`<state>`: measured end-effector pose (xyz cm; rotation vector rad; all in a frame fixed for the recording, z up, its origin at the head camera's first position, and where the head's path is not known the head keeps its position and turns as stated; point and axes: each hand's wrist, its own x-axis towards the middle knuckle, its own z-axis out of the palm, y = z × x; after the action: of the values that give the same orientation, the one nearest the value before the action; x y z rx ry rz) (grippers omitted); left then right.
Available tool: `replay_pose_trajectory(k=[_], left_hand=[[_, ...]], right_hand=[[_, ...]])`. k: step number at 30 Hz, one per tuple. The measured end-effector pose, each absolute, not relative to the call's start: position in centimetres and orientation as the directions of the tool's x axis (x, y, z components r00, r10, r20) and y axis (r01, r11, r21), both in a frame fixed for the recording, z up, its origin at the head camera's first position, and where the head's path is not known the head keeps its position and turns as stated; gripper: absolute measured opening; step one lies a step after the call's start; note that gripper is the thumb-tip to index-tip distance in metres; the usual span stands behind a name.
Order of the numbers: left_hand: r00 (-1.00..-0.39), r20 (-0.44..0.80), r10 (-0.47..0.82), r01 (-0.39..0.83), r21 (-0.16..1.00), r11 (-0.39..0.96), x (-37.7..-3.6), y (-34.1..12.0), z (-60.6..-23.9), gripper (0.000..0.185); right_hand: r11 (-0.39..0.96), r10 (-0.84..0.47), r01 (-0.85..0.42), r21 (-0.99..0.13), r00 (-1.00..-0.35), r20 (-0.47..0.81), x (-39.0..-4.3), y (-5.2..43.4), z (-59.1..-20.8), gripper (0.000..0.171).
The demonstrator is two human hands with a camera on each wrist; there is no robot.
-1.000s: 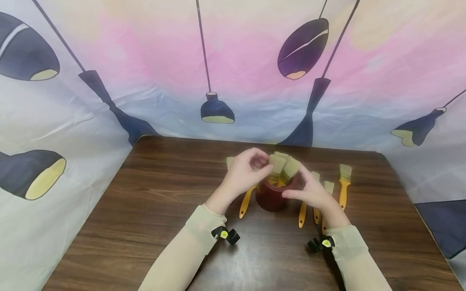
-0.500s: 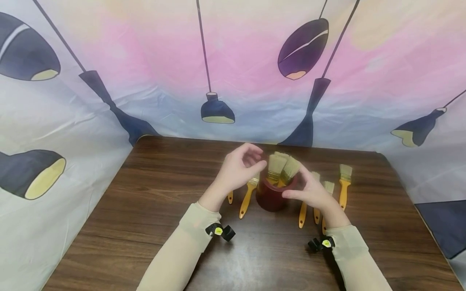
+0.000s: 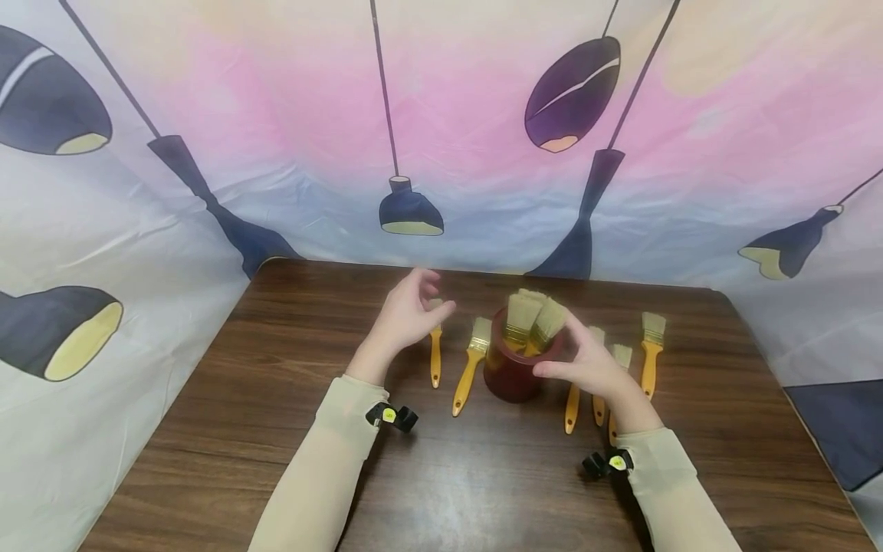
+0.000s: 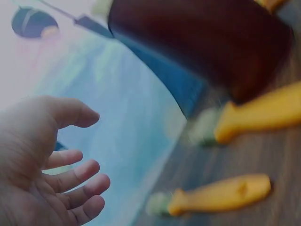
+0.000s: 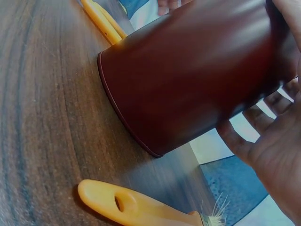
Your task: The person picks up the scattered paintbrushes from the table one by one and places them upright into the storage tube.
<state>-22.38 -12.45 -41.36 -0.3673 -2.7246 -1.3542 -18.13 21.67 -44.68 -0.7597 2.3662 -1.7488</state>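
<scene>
A dark red cylindrical cup (image 3: 512,382) stands on the table with several paintbrushes (image 3: 523,313) in it, bristles up. My right hand (image 3: 592,362) holds the cup from its right side, thumb near the front of the rim and fingers around the far side; the right wrist view shows the fingers against the cup wall (image 5: 188,80). My left hand (image 3: 403,313) holds nothing, its fingers loosely bent, above a yellow-handled paintbrush (image 3: 435,359) lying left of the cup. Between that brush and the cup lies another paintbrush (image 3: 467,379). In the left wrist view the left palm (image 4: 28,174) is bare.
Several more yellow-handled brushes lie right of the cup, partly behind the right hand and forearm; the outermost brush (image 3: 651,353) shows best. The brown wooden table (image 3: 276,406) ends at the back against a printed cloth (image 3: 469,138) with painted lamps.
My left hand has moved left, away from the cup and its brushes, uncovering the two brushes on that side. The right hand stays at the cup.
</scene>
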Motion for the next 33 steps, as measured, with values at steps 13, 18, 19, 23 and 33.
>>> replay_pose_trajectory(k=[13, 18, 19, 23, 33], left_hand=[[-0.973, 0.045, 0.227, 0.204, 0.634, 0.746, -23.7, -14.3, -45.7, 0.080], [-0.975, 0.018, 0.223, 0.183, 0.639, 0.747, -23.7, -14.4, -46.3, 0.085], [-0.975, 0.015, 0.221, 0.179, 0.638, 0.749, -23.7, -14.4, -46.4, 0.086], [-0.977, 0.003, 0.215, 0.167, 0.639, 0.750, -23.7, -14.4, -46.6, 0.087], [-0.976, -0.033, 0.215, 0.144, 0.646, 0.749, -23.8, -14.5, -47.0, 0.085]], right_hand=[[0.209, -0.452, -0.333, -0.919, -0.867, 0.211, -18.1, 21.7, -44.7, 0.103], [0.204, -0.455, -0.339, -0.918, -0.864, 0.218, -18.2, 21.6, -44.6, 0.103], [0.204, -0.454, -0.338, -0.919, -0.864, 0.217, -18.2, 21.6, -44.6, 0.103], [0.207, -0.450, -0.333, -0.920, -0.867, 0.213, -18.2, 21.6, -44.7, 0.103], [0.191, -0.458, -0.334, -0.923, -0.862, 0.217, -18.2, 21.7, -44.7, 0.105]])
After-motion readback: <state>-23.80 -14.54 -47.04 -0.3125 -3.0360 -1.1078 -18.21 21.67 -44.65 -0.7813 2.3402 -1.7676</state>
